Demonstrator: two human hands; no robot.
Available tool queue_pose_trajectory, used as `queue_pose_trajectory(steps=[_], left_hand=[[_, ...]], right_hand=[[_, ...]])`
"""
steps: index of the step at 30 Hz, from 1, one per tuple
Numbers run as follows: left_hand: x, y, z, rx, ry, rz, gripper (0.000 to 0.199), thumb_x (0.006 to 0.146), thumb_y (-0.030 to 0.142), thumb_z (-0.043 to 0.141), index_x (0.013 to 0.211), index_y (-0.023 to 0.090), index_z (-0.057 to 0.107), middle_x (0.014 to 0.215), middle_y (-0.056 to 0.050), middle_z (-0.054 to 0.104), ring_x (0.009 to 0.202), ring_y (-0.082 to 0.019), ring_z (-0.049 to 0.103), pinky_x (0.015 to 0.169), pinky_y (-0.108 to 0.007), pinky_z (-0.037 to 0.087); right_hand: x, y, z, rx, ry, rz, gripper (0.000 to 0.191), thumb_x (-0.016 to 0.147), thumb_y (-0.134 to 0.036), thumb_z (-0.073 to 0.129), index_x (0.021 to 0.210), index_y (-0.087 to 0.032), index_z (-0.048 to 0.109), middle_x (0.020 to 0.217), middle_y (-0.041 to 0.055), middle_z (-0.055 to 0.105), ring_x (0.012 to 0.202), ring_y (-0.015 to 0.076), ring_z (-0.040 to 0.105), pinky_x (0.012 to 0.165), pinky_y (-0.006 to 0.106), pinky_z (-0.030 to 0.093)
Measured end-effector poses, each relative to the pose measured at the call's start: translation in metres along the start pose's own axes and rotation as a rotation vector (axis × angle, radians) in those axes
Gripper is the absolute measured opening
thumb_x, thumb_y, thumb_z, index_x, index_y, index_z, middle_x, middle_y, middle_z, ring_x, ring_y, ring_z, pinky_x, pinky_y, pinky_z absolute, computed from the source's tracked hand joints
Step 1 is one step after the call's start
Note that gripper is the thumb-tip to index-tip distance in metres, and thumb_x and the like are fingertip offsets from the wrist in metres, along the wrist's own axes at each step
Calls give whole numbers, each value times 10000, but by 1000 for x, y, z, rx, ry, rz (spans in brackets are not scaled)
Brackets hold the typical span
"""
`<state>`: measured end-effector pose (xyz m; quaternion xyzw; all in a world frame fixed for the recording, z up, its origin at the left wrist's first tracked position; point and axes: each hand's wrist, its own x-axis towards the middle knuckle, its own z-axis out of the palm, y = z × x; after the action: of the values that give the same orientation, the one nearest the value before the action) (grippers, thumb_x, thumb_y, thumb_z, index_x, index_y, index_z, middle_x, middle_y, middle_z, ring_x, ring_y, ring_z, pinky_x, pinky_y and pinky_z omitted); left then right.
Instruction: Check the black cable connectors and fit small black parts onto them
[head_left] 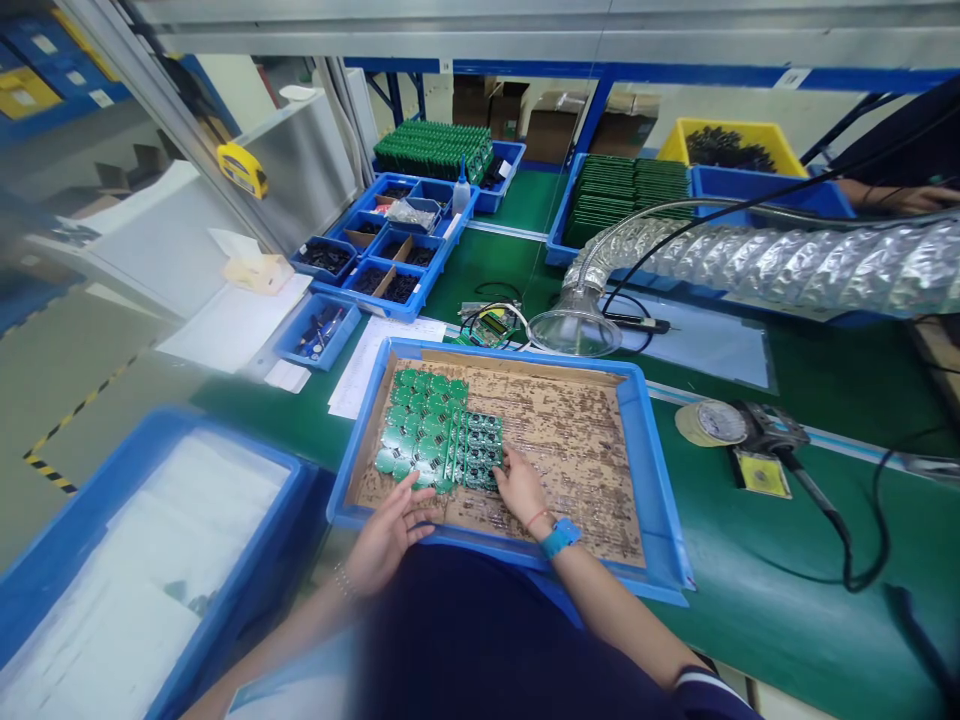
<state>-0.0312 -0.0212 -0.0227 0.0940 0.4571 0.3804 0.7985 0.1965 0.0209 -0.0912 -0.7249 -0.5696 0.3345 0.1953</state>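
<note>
A shallow blue tray (664,500) lined with worn, stained cardboard lies in front of me. Green circuit board panels (421,425) with scalloped outlines cover the left part of its lining. Beside them stand several boards on edge, next to a panel with black components (482,450). My right hand (521,487), with a blue watch on the wrist, pinches the right edge of that component panel between thumb and fingers. Near the lower edge of the green panels is my left hand (394,525), its fingers apart and holding nothing; whether a fingertip touches a board I cannot tell.
Beyond the tray hangs a clear fume hood (576,330) on a silver duct (787,255). A soldering iron stand (769,430) is at right. Blue parts bins (397,265) and racks of boards (626,195) stand behind. A co-worker's hand (900,195) shows at far right.
</note>
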Motion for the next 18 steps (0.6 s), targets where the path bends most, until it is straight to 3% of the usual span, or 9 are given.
queue_pose_trajectory(steps=[3,8,18], left_hand=[[0,0,0,12,7,0,453,802,310,486,1237,255,373,1151,-107,519,904,-192,569,775,-337,431],[1,1,0,3,12,-6,449,798,309,492,1230,254,383,1147,-106,523,884,-187,577,772,-336,433],[4,1,2,4,9,-18,440,796,302,495,1221,253,393,1140,-99,525,878,-187,579,774,-340,435]], right_hand=[[-5,-9,-2,-72,-20,-132,466,740,-184,473,1204,-170,439,1238,104,440,1159,249,360,983,402,266],[-5,-14,3,-309,-152,-415,433,806,-210,422,1239,-195,412,1349,40,345,1258,237,210,1011,437,238],[-2,-16,3,-346,-181,-447,421,817,-202,403,1237,-197,419,1334,47,369,1248,245,237,988,448,287]])
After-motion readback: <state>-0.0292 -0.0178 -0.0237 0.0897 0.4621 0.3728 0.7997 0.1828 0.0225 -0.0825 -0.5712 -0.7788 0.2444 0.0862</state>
